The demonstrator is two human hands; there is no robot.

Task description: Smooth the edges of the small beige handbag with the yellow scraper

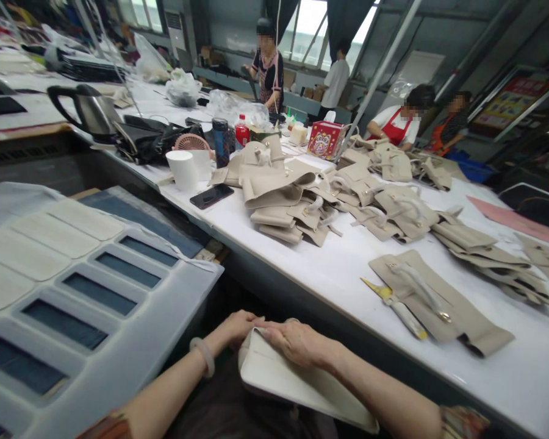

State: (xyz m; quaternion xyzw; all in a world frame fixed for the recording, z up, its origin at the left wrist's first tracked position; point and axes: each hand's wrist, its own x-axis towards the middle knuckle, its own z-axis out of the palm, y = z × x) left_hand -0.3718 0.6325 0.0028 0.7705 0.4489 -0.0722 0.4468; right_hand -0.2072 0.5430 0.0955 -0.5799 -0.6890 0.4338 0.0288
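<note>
I am holding a cream piece (pixel 297 384) that is looking like smooth, matt leather. The table (pixel 329 268) is showing a smooth white top with a faint sheen. On it, the beige pieces (pixel 279 190) are showing a matt, leather-like face, and a small stud (pixel 445 317) is gleaming like gold-toned metal. The kettle (pixel 99 113) is shining like steel, its handle (pixel 55 95) looking like black plastic. The phone (pixel 211 196) is presenting a glossy dark face. A clear plastic bag (pixel 183 89) is looking crinkled and shiny. The grey tray (pixel 132 341) is looking like dull, smooth plastic.
</note>
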